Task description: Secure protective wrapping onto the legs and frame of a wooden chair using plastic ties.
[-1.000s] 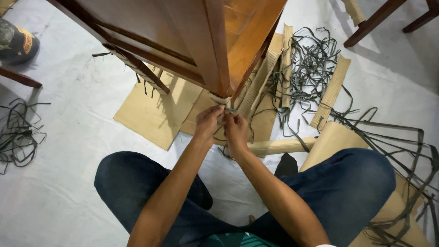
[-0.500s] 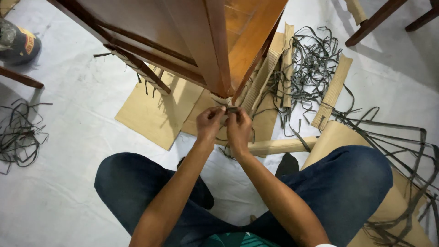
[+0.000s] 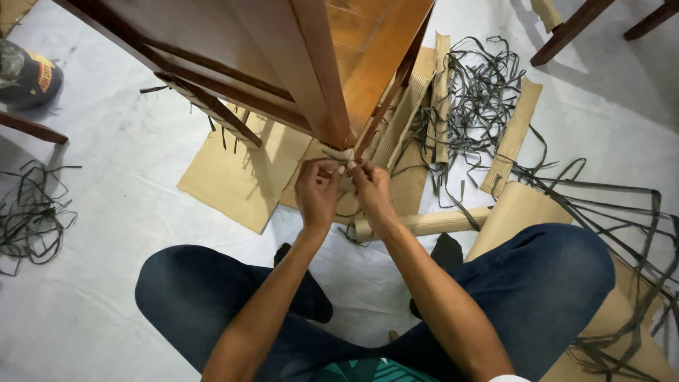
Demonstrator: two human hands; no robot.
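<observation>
Nearest the camera, the person sits on the white floor [image 3: 106, 212] in blue jeans, knees spread wide so both forearms can reach forward between them. The left hand [image 3: 317, 192] and right hand [image 3: 371, 189] are drawn close together, fingertips nearly meeting, pinched on a pale wrapping [image 3: 338, 154] at the bottom end of a wooden furniture leg [image 3: 322, 78]. Whether each hand grips a strip or only presses the wrapping, I cannot tell; the fingers hide it. The wrapping lies just above and between the fingertips, touching them.

The brown wooden furniture piece [image 3: 233, 42] is tilted toward the person, which likely brings the leg end within easy reach. Just beyond the hands, a cardboard roll [image 3: 431, 224] lies on the floor, and flat cardboard sheets [image 3: 233, 177] are spread under the furniture, probably to cushion it. Farther off, a tangle of dark strips [image 3: 481, 99] lies to the right, and another bundle of strips [image 3: 32, 216] sits well apart to the left.
</observation>
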